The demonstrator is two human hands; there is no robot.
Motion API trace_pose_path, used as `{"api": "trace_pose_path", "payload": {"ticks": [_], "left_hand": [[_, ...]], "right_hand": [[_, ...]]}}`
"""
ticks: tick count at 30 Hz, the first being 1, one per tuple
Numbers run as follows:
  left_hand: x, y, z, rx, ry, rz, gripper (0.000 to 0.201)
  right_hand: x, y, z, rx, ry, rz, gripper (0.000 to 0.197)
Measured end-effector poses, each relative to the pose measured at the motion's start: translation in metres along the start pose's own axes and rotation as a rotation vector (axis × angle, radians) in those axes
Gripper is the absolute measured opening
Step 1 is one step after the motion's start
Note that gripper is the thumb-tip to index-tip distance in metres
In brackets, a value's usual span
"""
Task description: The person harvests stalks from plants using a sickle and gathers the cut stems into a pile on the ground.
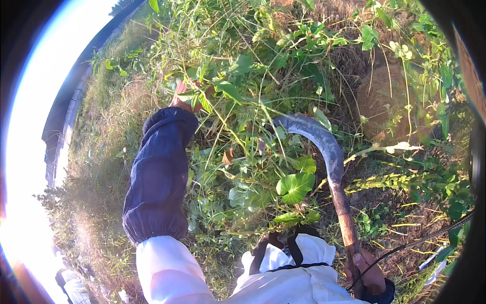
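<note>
Clamping the right hand (371, 271) round the lower end of the wooden handle (346, 220) of a sickle (331, 157), with the thumb against the wood, at the lower right beside the white garment (298, 286). Pointing the tool's long axis away from the body and slightly left, then hooking its curved blade leftward toward the left hand (188, 96), with the tip lost among green vines (238, 66). Holding that left hand far forward, above a navy sleeve cover (159, 172), in the tangle to the left of the blade and a little beyond it. Cannot tell whether closed on stems or only resting among them, because of overlying leaves. Placing the left hand nearer than the right to the thick of the vines, apart from the blade's hooked end, with stems between. Framing a broad heart-shaped leaf (295, 188) below the curve, left of the handle.
</note>
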State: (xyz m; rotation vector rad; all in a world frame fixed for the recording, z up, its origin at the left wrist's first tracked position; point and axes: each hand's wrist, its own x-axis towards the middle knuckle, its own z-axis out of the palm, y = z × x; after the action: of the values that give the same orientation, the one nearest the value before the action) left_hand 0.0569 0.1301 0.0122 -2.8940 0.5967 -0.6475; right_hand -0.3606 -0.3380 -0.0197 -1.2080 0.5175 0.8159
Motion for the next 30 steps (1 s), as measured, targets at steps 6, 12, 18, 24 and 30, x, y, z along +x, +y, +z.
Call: {"api": "trace_pose_path", "payload": {"ticks": [6, 12, 18, 24, 30], "left_hand": [[-0.029, -0.133, -0.103, -0.045, 0.331, -0.268, 0.029], [-0.107, -0.101, -0.143, -0.031, 0.446, -0.504, 0.026], [-0.225, -0.159, -0.097, 0.767, -0.346, -0.638, 0.04], [-0.231, -0.071, 0.037, -0.272, -0.234, -0.537, 0.022], [-0.208, 0.083, 0.13, -0.473, -0.429, -0.516, 0.05]], "right_hand": [[-0.007, 0.037, -0.026, 0.057, 0.44, 0.085, 0.044], [0.026, 0.046, -0.021, 0.058, 0.436, -0.138, 0.041], [0.023, 0.046, -0.005, -0.005, 0.529, -0.262, 0.038], [0.01, 0.043, 0.022, 0.116, 0.555, -0.394, 0.04], [-0.015, 0.057, 0.059, 0.176, 0.576, -0.44, 0.043]]}}
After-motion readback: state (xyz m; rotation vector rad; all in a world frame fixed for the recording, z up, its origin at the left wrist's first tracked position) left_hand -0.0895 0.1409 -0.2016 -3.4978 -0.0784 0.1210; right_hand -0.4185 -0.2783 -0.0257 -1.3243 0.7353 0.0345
